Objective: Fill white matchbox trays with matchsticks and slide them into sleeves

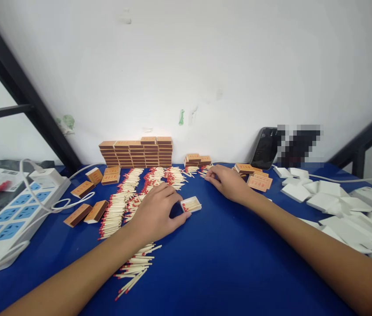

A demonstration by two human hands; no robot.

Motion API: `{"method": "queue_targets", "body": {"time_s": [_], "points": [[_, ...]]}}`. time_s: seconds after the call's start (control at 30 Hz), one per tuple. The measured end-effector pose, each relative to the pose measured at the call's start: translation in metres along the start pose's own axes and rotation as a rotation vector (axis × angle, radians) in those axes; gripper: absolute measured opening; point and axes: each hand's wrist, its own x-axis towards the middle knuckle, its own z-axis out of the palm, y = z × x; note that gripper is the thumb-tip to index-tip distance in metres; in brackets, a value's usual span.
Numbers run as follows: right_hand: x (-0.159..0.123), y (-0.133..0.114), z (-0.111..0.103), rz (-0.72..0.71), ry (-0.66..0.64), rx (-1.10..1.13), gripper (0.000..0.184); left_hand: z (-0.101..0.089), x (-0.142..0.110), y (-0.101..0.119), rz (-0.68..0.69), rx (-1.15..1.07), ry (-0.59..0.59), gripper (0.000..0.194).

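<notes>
My left hand (pixel 161 210) grips the near-left edge of a small white matchbox tray (pixel 199 206) between thumb and fingers. Several red-tipped matches (pixel 190 205) lie inside that tray. Farther back, my right hand (pixel 227 181) has its fingertips pinched together on a few matches (pixel 203 174) at the right end of the loose ones. Long rows of loose matches (pixel 116 210) spread over the table beside and behind my left hand, and another heap (pixel 136 265) lies near my left forearm.
Closed matchboxes stand in a stacked wall (pixel 136 153) at the back. More matchboxes (pixel 83 188) lie left, with flat orange sleeves (pixel 260 181) at right. White trays (pixel 334 202) are piled far right. A power strip (pixel 14 219) with cables lies left; a phone (pixel 265 148) leans on the wall.
</notes>
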Motion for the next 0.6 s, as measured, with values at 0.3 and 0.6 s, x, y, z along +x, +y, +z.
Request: {"method": "queue_targets", "body": {"time_s": [0.3,0.6], "points": [[0.0019,0.0043,0.0006,0.001,0.025,0.014,0.009,0.0003,0.0001,-0.0005,0.01,-0.003,0.012,0.026],[0.0024,0.0041,-0.0002,0.033,0.008,0.019,0.012,-0.0002,0.0013,0.0004,-0.003,0.001,0.0,0.028]]}}
